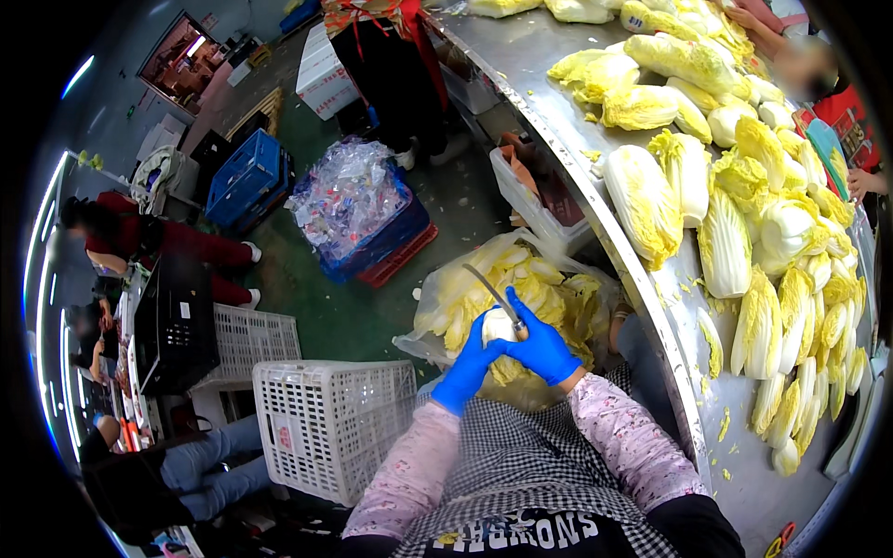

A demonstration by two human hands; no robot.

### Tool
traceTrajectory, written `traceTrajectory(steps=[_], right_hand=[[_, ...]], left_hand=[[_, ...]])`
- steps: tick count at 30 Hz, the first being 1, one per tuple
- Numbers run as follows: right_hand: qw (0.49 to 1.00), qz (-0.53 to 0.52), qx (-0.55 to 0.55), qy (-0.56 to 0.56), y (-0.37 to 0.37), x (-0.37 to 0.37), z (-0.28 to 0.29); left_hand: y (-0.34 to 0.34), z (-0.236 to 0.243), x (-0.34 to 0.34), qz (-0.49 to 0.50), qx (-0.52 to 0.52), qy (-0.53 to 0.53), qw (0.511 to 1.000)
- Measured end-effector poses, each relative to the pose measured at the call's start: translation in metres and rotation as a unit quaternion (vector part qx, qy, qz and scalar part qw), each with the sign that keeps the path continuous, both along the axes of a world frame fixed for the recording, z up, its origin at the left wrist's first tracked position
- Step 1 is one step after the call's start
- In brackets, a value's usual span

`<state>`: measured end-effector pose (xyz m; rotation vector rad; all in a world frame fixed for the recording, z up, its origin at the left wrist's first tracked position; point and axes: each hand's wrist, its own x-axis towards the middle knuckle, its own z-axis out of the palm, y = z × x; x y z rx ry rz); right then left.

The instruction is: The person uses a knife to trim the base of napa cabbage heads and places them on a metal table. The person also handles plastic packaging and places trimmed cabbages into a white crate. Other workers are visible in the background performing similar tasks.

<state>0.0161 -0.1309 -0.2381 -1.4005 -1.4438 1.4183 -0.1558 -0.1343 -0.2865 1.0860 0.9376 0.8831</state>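
Note:
Both my hands wear blue gloves and meet over a clear plastic bag (426, 316) full of loose yellow cabbage leaves (530, 274). My left hand (473, 361) is wrapped round a napa cabbage (498, 325), whose white base end faces up. In my right hand (544, 349) is a curved knife (484, 284) with a wooden handle; its blade points up and to the left, past the cabbage. My fingers cover part of the cabbage and most of the handle.
To my right, a metal table (642, 312) bears many napa cabbages (644, 200). A white slatted crate (326, 409) stands at my left. Further off are a blue crate of plastic wrap (349, 209) and stacked blue crates (246, 177). Other people work around the room.

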Motion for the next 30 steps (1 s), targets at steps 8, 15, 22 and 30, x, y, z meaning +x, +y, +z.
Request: traceTrajectory(steps=[8,15,22,30], right_hand=[[0.964,-0.062,-0.104,0.236,0.012,0.014,0.002],[0.964,-0.177,0.148,-0.135,0.021,0.030,-0.055],[0.990,-0.016,-0.139,0.029,0.014,0.020,0.027],[0.995,-0.061,-0.072,0.041,0.010,0.023,0.021]], left_hand=[[0.013,0.020,0.013,0.051,-0.044,-0.129,0.989],[0.011,0.012,0.007,0.121,-0.042,-0.095,0.987],[0.014,0.026,0.008,0.050,-0.014,-0.026,0.998],[0.010,0.016,0.006,0.073,-0.144,-0.232,0.959]])
